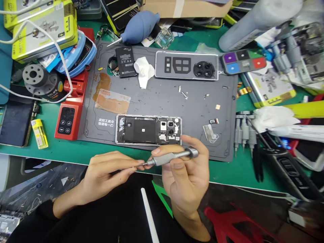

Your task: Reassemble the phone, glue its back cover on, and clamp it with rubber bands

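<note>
My right hand [186,177] grips a grey metal screwdriver [172,157], held level just in front of the table edge. My left hand [111,172] pinches at the screwdriver's tip with thumb and forefinger; whatever sits between the fingertips is too small to see. Just beyond both hands, an opened phone [149,130] lies on the grey work mat [162,98] with its black inner plate and camera modules exposed. The phone's grey back cover [186,65] rests at the mat's far edge. A black battery [126,61] and a crumpled white wipe [144,71] lie to the left of that cover.
A red device with buttons [68,116], a yellow lighter [39,134] and a dark phone [15,123] sit left of the mat. Several grey screwdrivers [243,133] and tweezers lie to its right. A blue air blower [138,27], boxes and tool clutter crowd the back.
</note>
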Demonstrator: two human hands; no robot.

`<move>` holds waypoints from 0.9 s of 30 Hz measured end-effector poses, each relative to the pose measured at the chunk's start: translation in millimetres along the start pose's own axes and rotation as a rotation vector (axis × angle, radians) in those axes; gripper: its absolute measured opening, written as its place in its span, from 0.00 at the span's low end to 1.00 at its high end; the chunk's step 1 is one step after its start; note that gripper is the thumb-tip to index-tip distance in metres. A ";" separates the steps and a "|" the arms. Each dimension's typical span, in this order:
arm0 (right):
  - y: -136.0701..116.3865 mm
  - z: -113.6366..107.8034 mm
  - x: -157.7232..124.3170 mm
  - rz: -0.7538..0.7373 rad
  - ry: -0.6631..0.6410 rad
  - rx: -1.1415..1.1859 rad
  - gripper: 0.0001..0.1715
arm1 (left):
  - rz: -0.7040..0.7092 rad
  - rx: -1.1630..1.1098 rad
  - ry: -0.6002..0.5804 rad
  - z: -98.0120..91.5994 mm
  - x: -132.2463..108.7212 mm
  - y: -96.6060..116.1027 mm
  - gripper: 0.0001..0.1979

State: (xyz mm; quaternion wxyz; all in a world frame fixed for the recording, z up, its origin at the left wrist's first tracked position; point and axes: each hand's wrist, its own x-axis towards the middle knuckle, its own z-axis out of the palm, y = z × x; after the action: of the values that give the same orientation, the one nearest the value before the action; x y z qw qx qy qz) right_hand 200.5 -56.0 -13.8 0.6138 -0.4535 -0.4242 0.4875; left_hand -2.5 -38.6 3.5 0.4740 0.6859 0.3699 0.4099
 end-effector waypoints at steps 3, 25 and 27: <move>3.0 -1.0 -0.4 -0.039 -0.009 -0.016 0.20 | 0.015 0.009 -0.013 -0.5 0.7 -2.0 0.16; 10.3 -2.8 -4.4 -0.139 -0.010 0.116 0.23 | 0.028 0.058 -0.138 -4.9 7.9 -1.1 0.13; 10.0 -2.7 -4.3 -0.156 -0.016 0.118 0.23 | 0.024 0.056 -0.152 -6.1 8.1 -0.8 0.14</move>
State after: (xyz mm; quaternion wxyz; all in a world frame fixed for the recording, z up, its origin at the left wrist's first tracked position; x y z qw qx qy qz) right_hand 200.3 -59.4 -24.5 0.6719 -0.3783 -0.4337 0.4662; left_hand -5.0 -29.1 5.8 0.4763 0.7325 0.3361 0.3516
